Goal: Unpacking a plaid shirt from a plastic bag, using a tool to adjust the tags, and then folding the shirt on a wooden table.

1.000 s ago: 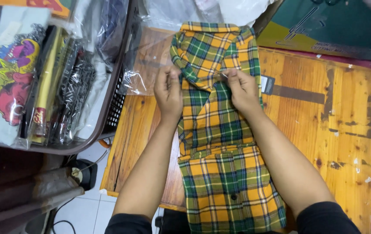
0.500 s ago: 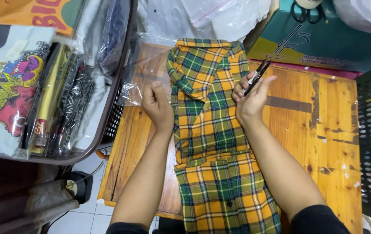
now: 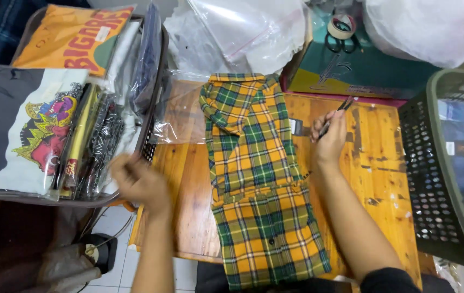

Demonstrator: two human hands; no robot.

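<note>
One folded plaid shirt (image 3: 256,179) lies lengthwise on our wooden table (image 3: 381,163), collar away from us. Our right hand (image 3: 329,142), just beside its right edge, has its fingers closed on a thin dark tool (image 3: 336,115). Our left hand (image 3: 140,182) is farther off left, blurred; we cannot tell its fingers.

Your left hand (image 3: 141,182) is hanging out to the left at the end of a bare forearm, fingers curling loosely inward and blurring, so their exact state is hard to tell. Your right hand (image 3: 329,135) is reaching forward on a straight, bare forearm, fingers pinching closed around something thin and dark. Both arms are extending away from your body, well apart.
</note>
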